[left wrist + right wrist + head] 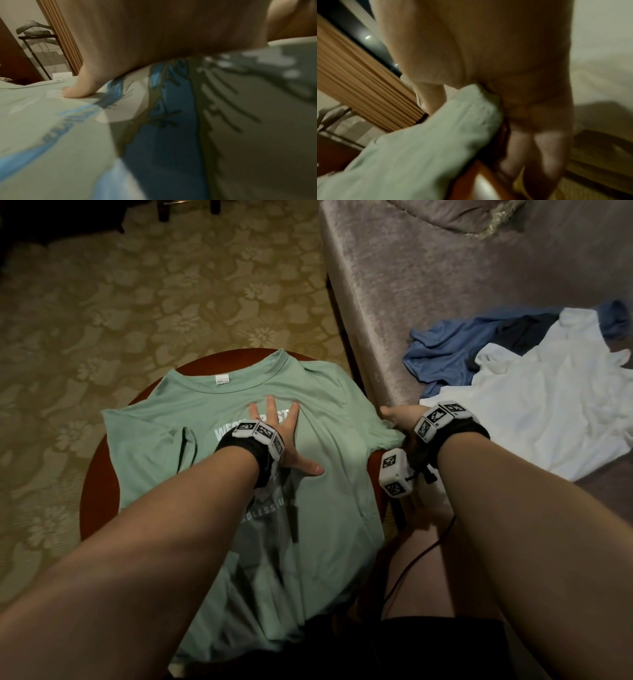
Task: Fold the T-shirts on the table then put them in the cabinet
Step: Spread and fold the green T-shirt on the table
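Observation:
A mint-green T-shirt [329,419] with a printed front lies face up over a round red-brown table [99,474], its hem hanging off the near edge. My left hand [281,426] presses flat on the chest print with fingers spread; the left wrist view shows its palm [154,33] on the printed fabric [171,121]. My right hand [399,419] grips the shirt's right sleeve at the table's right edge. In the right wrist view the sleeve [436,135] is bunched in that hand [513,81], its fingers curled under the cloth.
A grey upholstered sofa [428,285] stands to the right, with a white T-shirt [534,412] and a blue garment [455,347] heaped on it. Patterned carpet [137,302] surrounds the table. My bare knee and a black cable [411,563] are below the right arm.

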Demonstrator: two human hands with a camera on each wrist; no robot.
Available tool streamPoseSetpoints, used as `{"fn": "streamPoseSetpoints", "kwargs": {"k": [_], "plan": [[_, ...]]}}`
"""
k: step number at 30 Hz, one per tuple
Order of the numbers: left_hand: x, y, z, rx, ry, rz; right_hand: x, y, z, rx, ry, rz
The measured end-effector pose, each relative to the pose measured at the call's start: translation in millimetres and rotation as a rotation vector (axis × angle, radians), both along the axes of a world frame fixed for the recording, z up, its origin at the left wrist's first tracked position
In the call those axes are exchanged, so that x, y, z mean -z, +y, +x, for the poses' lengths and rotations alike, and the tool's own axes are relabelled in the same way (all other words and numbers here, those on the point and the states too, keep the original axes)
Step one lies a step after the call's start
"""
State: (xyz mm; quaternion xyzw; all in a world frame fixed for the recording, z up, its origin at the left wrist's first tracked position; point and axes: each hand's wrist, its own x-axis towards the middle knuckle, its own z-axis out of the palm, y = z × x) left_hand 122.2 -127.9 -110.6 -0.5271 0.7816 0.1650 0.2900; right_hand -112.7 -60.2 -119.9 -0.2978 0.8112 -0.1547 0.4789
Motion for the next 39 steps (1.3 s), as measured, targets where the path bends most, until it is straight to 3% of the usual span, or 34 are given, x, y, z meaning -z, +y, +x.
{"fn": "streamPoseSetpoints", "kwargs": {"k": [7, 10, 17, 21, 24, 28, 35, 39], "plan": [[2, -1, 1, 0.001, 0.006, -0.008, 2, -7, -11, 0.149, -0.105, -0.069], [4, -1, 1, 0.002, 0.007, -0.013, -6, -5, -9, 0.233, -0.231, -0.042], [5, -2, 0, 0.001, 0.006, -0.017, -2, -8, -6, 0.134, -0.331, -0.027], [5, -3, 0, 0.0, 0.005, -0.006, -6, -9, -6, 0.198, -0.076, -0.196], [5, -3, 1, 0.005, 0.004, 0.001, -5, -13, -4, 0.062, 0.076, -0.237], [1, -3, 2, 0.025, -0.002, 0.0, -11, -16, 6, 0.117, 0.168, -0.366], [-1, -6, 17, -0.001, 0.098, -0.01, -31, -18, 18, 0.017, 0.511, -0.332], [4, -4, 26, -0.026, 0.139, -0.022, -38, -22, 23, 0.006, 0.599, -0.248]]}}
